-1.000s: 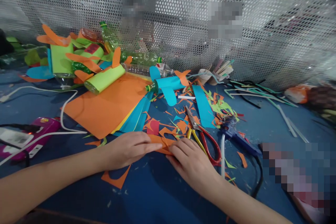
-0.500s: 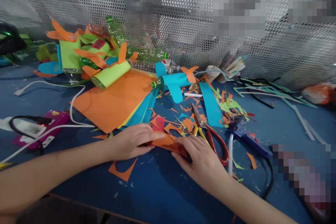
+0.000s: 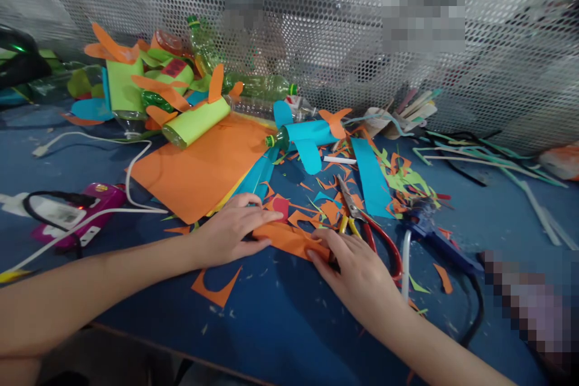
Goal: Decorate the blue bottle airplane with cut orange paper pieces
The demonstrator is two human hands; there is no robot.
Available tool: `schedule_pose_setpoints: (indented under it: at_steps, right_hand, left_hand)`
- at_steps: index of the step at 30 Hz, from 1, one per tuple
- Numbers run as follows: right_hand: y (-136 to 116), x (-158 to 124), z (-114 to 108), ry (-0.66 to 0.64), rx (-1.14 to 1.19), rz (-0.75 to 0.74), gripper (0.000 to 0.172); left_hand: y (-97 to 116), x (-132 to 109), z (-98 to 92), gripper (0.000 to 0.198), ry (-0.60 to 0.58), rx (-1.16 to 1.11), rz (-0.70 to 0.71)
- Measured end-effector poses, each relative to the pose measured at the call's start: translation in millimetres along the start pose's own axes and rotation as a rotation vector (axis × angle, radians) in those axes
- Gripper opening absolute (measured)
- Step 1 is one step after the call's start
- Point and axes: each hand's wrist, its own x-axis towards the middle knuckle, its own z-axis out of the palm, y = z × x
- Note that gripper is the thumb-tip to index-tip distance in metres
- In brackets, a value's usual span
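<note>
Between my hands a folded or curled piece of orange paper (image 3: 292,241) is held low over the blue table. My left hand (image 3: 235,230) grips its left end, thumb below and fingers above. The thumb and bent fingers of my right hand (image 3: 355,262) pinch the right end; part of the paper is hidden under them. Just beyond the right hand lie scissors (image 3: 368,223) with red and yellow handles. An orange offcut (image 3: 217,289) with a rounded cut-out rests in front of my left wrist.
Orange sheets (image 3: 194,175) lie at left. A blue paper-wrapped bottle (image 3: 307,132) with fins and a lime-wrapped bottle (image 3: 196,123) stand out behind. Paper scraps, a blue glue gun (image 3: 443,247), a purple power box (image 3: 97,211) with cables and a perforated metal screen (image 3: 325,42) surround the work area.
The orange paper has turned so more of its broad face shows. My fingers have shifted slightly along its ends. The whole view has moved a little.
</note>
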Motion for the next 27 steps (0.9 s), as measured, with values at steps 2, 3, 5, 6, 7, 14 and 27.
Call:
schedule_pose_setpoints:
  at_steps: [2,3,5,6,7,14,27]
  right_hand:
    - [0.1,0.0,-0.8,-0.006,-0.004,0.009,0.014]
    - [0.4,0.1,-1.1,-0.007,-0.004,0.013,0.014]
    - [1.1,0.2,-1.6,-0.015,0.005,0.025,0.013]
    - [1.4,0.3,-1.8,-0.019,0.010,0.030,0.012]
    - [1.5,0.5,-2.1,-0.026,0.011,0.033,0.012]
    - [-2.4,2.2,-7.5,-0.069,0.088,-0.051,0.016]
    - [-0.2,3.2,-9.7,-0.047,-0.006,-0.072,0.031]
  left_hand:
    - [-1.2,0.6,0.1,0.044,-0.019,-0.012,-0.019]
    - [-1.6,1.1,0.1,0.044,-0.029,-0.020,-0.022]
    - [-2.1,2.0,-0.1,0.042,-0.043,-0.036,-0.024]
    - [-2.2,2.3,-0.1,0.041,-0.051,-0.044,-0.027]
    - [-2.3,2.4,-0.1,0.040,-0.058,-0.050,-0.033]
    - [-1.8,2.1,-0.5,0.022,-0.055,-0.108,-0.001]
    - [2.1,4.7,-4.6,0.018,-0.080,-0.288,0.053]
